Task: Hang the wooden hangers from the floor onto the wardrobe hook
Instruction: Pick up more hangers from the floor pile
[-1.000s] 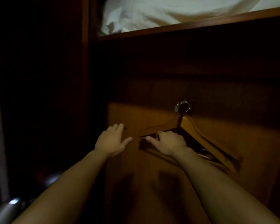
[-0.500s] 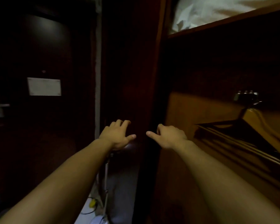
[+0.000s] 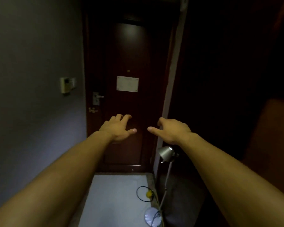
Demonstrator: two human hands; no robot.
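A dim hotel-room entry hall. The dark wooden door (image 3: pixel 128 95) carries a posted notice (image 3: pixel 127 83). Left of the door, a key-card switch (image 3: pixel 66 84) sits on the wall.

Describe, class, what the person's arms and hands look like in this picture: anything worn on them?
Both forearms are bare, no sleeves in view. The left hand and right hand wear no gloves, and no watch, bracelet or ring is visible in the dim light.

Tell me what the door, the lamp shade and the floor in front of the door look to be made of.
Door: seemingly dark reddish-brown wood or veneer, varnished; a soft sheen shows near its top.
Lamp shade: apparently brushed silver metal, going by the bright glint on its cone.
Floor: pale, smooth and faintly reflective, perhaps tile or stone; the dim light leaves it open.
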